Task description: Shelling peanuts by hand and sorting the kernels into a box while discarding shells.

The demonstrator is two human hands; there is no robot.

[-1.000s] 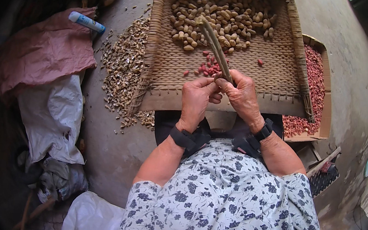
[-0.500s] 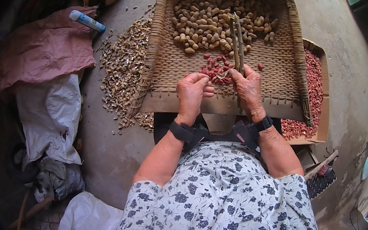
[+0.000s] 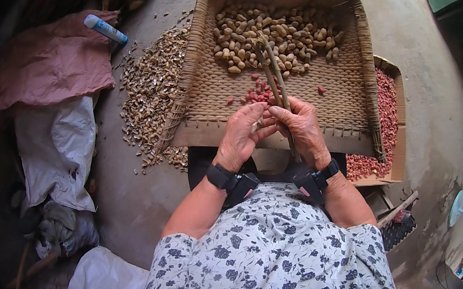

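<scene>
A woven tray (image 3: 335, 108) lies across my lap, with unshelled peanuts (image 3: 279, 28) heaped at its far side. Nearer to me is a small group of red shelled peanut kernels (image 3: 258, 94). My right hand (image 3: 303, 129) grips a pair of wooden sticks (image 3: 271, 62), which slant up and left over the kernels. Beside it, my left hand (image 3: 239, 134) curls its fingers around a pale bit that looks like peanut shell (image 3: 256, 126). The fingertips of both hands are close together above the tray's near edge; whether they touch is hard to tell.
Empty peanut shells (image 3: 150, 93) are piled on the floor left of the tray. To the right, a cardboard box (image 3: 400, 143) holds many red kernels (image 3: 385, 106). Further left lie a pink sack (image 3: 55, 60), a white sack (image 3: 59, 139) and a blue-and-white tube (image 3: 106, 28).
Both hands have come together and slightly nearer to my body. The sticks have tilted left. My left hand has turned, showing a pale bit in its fingers.
</scene>
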